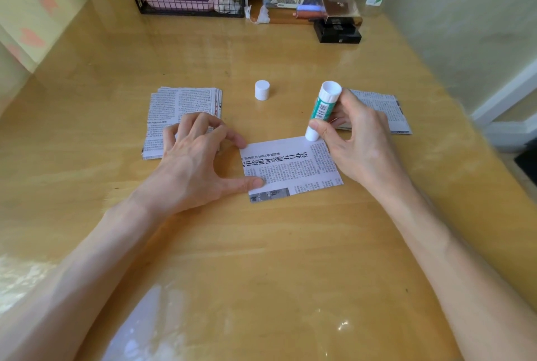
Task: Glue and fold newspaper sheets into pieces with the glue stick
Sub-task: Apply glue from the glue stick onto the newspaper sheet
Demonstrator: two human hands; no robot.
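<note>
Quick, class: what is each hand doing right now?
Left hand: open, thumb and fingertip pressing the newspaper sheet down.
Right hand: holding the glue stick, its end on the sheet's far edge.

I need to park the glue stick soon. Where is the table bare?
Bare table spreads wide on the near side of the sheet, and behind the cap up to the rack and black boxes. Crowded: the middle row, with left stack, left hand, sheet, right hand gripping the glue stick, right stack.

I see glossy wooden table [261, 259], matt newsprint sheet [293, 168] mid-frame, smooth plastic glue stick [321, 107], black metal wire rack [174, 3] upper left.
</note>
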